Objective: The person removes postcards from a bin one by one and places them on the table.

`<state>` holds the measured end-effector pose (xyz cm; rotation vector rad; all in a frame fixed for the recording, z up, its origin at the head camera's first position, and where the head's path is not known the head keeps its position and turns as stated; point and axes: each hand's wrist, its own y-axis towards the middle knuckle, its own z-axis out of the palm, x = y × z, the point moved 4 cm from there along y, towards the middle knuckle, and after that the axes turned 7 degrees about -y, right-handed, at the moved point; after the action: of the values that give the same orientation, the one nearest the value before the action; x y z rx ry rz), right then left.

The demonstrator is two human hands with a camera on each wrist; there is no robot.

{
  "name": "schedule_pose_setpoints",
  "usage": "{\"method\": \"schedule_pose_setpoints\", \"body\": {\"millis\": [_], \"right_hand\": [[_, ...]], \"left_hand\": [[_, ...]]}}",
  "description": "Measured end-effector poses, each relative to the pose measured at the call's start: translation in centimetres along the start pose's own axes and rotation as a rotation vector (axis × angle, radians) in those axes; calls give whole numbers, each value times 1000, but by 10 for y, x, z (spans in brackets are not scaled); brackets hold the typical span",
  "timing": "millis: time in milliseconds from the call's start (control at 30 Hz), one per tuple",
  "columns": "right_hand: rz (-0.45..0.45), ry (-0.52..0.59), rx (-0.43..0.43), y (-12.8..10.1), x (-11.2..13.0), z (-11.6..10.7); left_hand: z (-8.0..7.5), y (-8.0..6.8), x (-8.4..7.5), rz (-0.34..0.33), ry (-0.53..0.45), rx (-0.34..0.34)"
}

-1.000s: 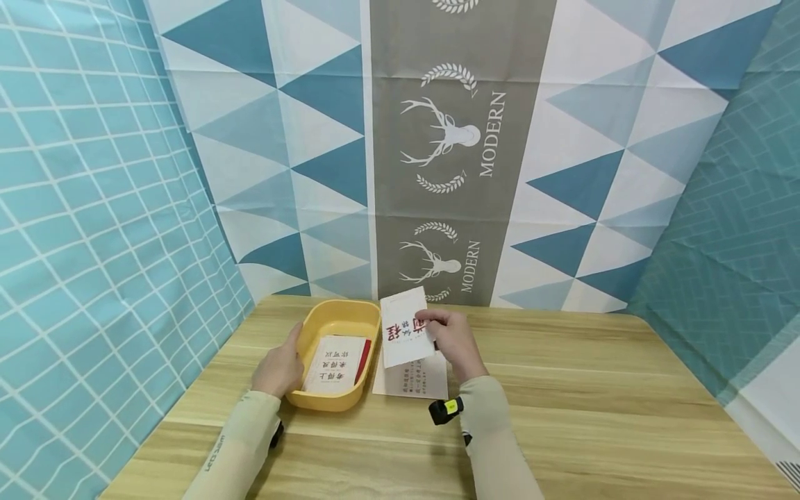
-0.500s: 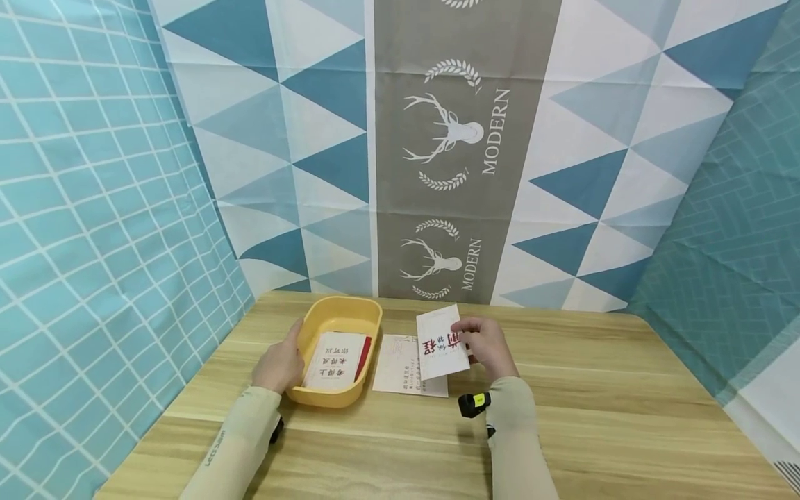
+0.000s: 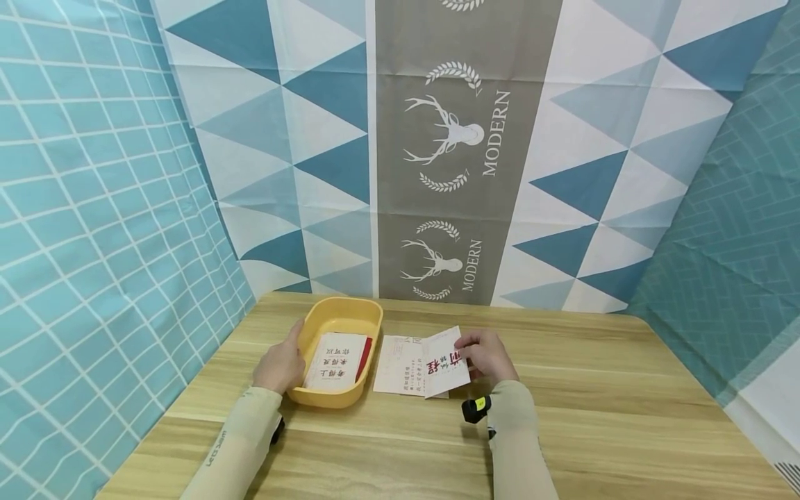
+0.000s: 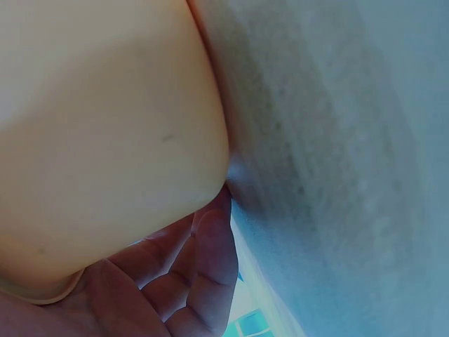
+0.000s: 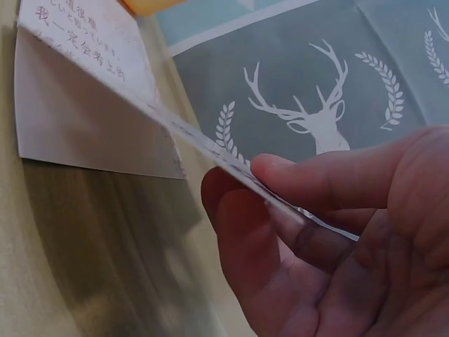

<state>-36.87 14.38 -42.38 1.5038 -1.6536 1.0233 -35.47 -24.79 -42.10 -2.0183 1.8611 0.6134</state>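
Right hand (image 3: 486,354) pinches card (image 3: 446,361) by its 3 o'clock edge, tilted low over sheet (image 3: 400,364). Left hand (image 3: 279,364) cups tray (image 3: 340,321) wall at 9 o'clock, fingers relaxed.

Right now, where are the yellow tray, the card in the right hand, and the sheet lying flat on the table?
yellow tray (image 3: 340,311), head view, far rim.
card in the right hand (image 3: 445,364), head view, printed face.
sheet lying flat on the table (image 3: 396,364), head view, uncovered left part.

Perhaps staged booth, patterned cloth backdrop (image 3: 450,139), wooden table (image 3: 594,417)
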Motion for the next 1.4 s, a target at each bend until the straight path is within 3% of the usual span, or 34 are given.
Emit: {"method": "schedule_pose_setpoints", "body": {"millis": [567, 867, 1400], "right_hand": [[20, 43, 7, 7, -9, 10], [25, -157, -30, 8, -15, 13], [-24, -249, -38, 10, -14, 17]], "left_hand": [[-1, 0, 0, 9, 4, -10], [-1, 0, 1, 11, 8, -3], [0, 0, 0, 19, 13, -13]]}}
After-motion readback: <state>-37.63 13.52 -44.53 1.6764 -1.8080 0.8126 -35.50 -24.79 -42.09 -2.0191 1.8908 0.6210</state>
